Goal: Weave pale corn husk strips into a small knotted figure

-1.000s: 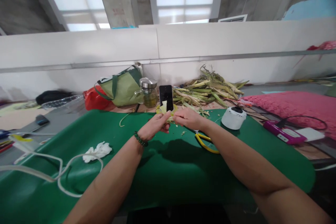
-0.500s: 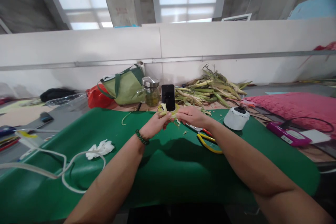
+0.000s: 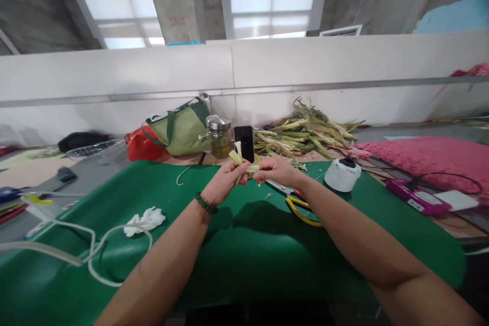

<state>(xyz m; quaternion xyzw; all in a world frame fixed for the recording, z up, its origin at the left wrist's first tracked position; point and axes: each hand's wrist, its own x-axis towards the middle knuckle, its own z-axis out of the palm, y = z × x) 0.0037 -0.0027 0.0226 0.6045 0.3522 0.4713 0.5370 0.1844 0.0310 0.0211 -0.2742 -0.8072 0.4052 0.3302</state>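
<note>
Both of my hands meet above the far middle of the green mat [image 3: 237,244]. My left hand [image 3: 223,183], with a dark green bead bracelet on its wrist, is closed on pale yellow-green leaf strips [image 3: 244,163]. My right hand [image 3: 277,170] pinches the same strips from the right side. A short strip end sticks up between the two hands. Just behind the hands a black phone [image 3: 244,142] stands upright.
Yellow-handled scissors [image 3: 298,204] lie under my right forearm. A white tape roll [image 3: 342,173], a pile of green leaves [image 3: 305,132], a glass jar [image 3: 217,136], a green bag [image 3: 178,126], a white cloth [image 3: 145,220] and a white cord [image 3: 76,254] lie around. Right: pink fabric [image 3: 428,153].
Both hands stayed together on the leaf strips and shifted slightly, turning the strips so that one end now sticks up beside the phone.
</note>
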